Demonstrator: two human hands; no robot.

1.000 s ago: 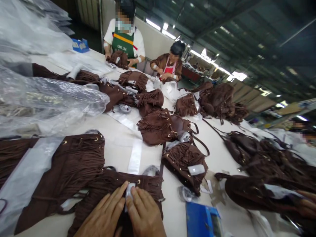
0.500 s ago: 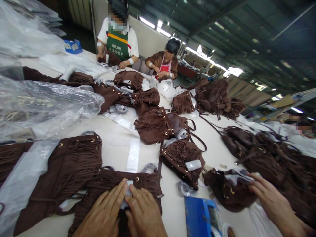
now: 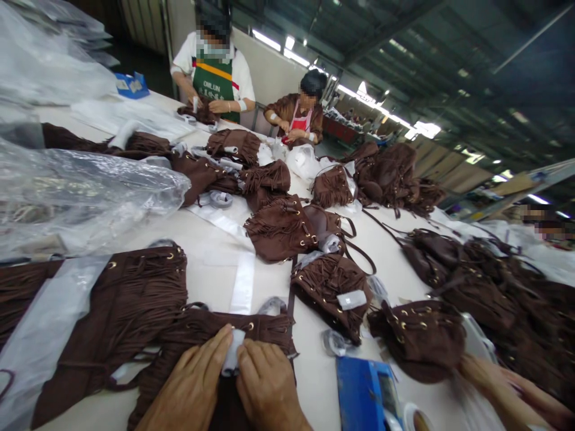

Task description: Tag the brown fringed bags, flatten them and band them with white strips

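1. White worktable [image 3: 204,269] – spread with brown fringed bags, wrappings and plastic.
2. Co-worker in green apron [image 3: 215,81], far side, both hands on a brown bag.
3. Heap of dark brown bags [image 3: 489,278], right side, straps loose.
4. Clear plastic sheeting [image 3: 94,179], left, crumpled, over the table.
5. Left-hand fringed bag [image 3: 139,299], lying flat; white translucent strip [image 3: 56,323] across it.
6. Fringed bag under the hands [image 3: 188,333] – near edge of table, flat, gold eyelets along its upper edge. Main item.
7. Drawstring bag [image 3: 424,344], right; another person's hand and forearm [image 3: 494,383] at its lower right, blurred.
8. Left hand [image 3: 191,383]: fingers together, fairly straight, tips at left side of the wrapping. Thumb hidden, can't tell if it pinches.
9. Right hand [image 3: 269,383]: fingers together, bent, tips at right side of the wrapping. Thumb grip can't be told.
10. Blue box [image 3: 363,392], right of the right hand, apart from it.
11. White wrapping [image 3: 233,354]: rolled, between both sets of fingertips, on the bag, just below an eyelet.
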